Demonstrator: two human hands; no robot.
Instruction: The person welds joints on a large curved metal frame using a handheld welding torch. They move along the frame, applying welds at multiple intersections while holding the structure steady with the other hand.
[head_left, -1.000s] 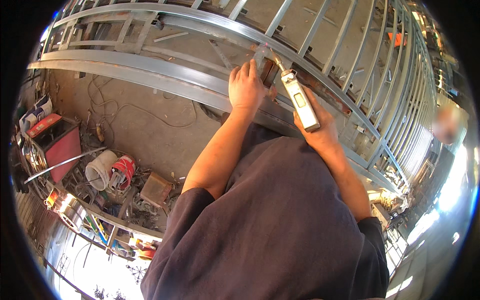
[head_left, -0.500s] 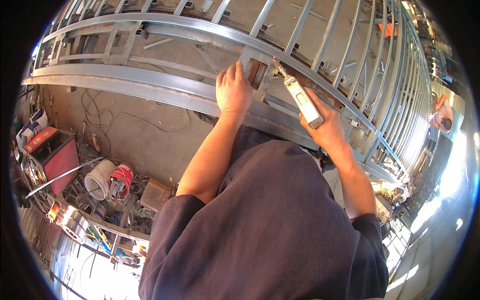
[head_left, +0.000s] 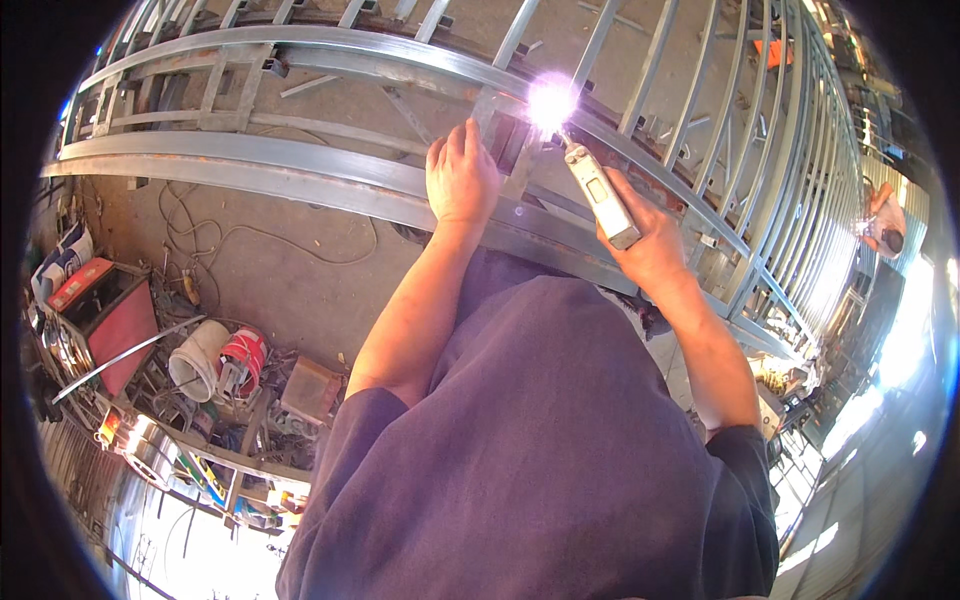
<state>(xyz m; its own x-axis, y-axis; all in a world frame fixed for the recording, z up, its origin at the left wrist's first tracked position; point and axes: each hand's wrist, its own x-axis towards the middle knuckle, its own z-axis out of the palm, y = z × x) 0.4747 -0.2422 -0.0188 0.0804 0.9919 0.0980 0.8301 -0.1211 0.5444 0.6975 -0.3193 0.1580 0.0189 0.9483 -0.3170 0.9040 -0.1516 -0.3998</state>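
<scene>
- Right hand (head_left: 648, 238): grip clamped on a pale torch (head_left: 604, 198), flare (head_left: 552, 103) (crazy bright) at its tip
- Left hand (head_left: 462, 185): by the metal frame (head_left: 330, 166), can't tell its grip

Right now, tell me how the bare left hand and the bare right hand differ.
The bare left hand shows no tool; the bare right hand grips a boxy pale-metal torch. The left hand points forward; the right hand curls around the torch. The left hand lies left of the round white-violet glare, the right hand to its right. Both are ungloved and close to the grey metal framework.
</scene>
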